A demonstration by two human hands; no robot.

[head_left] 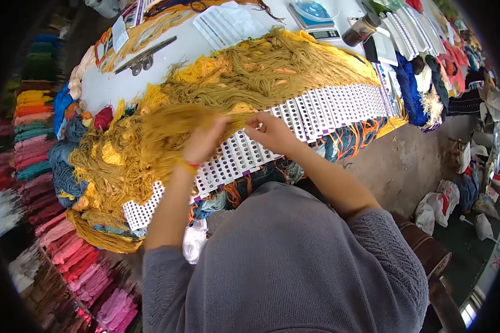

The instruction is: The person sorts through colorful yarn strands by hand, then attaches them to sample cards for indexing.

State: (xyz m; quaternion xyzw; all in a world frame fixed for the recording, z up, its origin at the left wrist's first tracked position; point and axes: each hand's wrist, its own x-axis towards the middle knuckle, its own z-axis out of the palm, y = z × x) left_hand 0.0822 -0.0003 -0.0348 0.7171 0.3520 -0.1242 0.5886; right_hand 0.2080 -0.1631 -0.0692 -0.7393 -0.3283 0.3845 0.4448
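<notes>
My left hand (205, 141) is closed round a bundle of olive-gold yarn (172, 130), which hangs loosely to the left of it and is smeared by motion. Just right of it, my right hand (264, 132) has its fingers pinched near the end of the bundle; thin strands seem to run between the hands. Under both hands lies a row of white cards with punched holes (330, 114), running along the table's near edge. Beyond the cards, a large heap of olive and yellow yarn (250, 69) is spread out.
Scissors (144, 60), a paper sheet (228, 25), a scale (323, 34) and a dark jar (361, 29) are on the table (178, 69). Blue yarn (409, 91) hangs at the right edge. Coloured skeins (36, 141) are stacked at the left. Plastic bags (439, 205) lie on the floor.
</notes>
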